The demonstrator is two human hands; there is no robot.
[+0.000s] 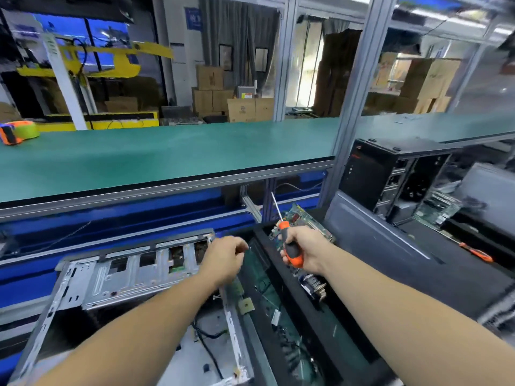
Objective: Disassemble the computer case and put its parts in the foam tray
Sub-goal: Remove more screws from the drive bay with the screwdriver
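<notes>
Case (133,277) at seven o'clock in view: open sheet-metal shell lying on its side, drive cage up, loose black cables trailing in its floor. Likely stiff but light now that it looks largely gutted, with thin stamped edges that could cut; best taken by the folded rim or cage frame, both hands, never by the cables. Tray (301,296) at five o'clock, just beside the case: long black foam trough, soft and springy by the look, apt to flex if lifted by one end, so better left lying and loaded in place. Board (303,218) at one o'clock of the hands, propped at the tray's far end: green circuit board, probably light, rigid and fragile, to be held by bare edges only, clear of connectors. Heatsink-like metal part (315,286) in the tray near the right wrist, dense-looking, gripped by its sides. Left hand (224,259) over the case's far right corner, fingers curled together as if pinching something small; cannot tell what, if anything, perhaps a screw, slippery and easily dropped. Right hand (303,250) wrapped firmly round the screwdriver (289,246), orange-and-black handle in the fist, shaft pointing up toward twelve o'clock.
</notes>
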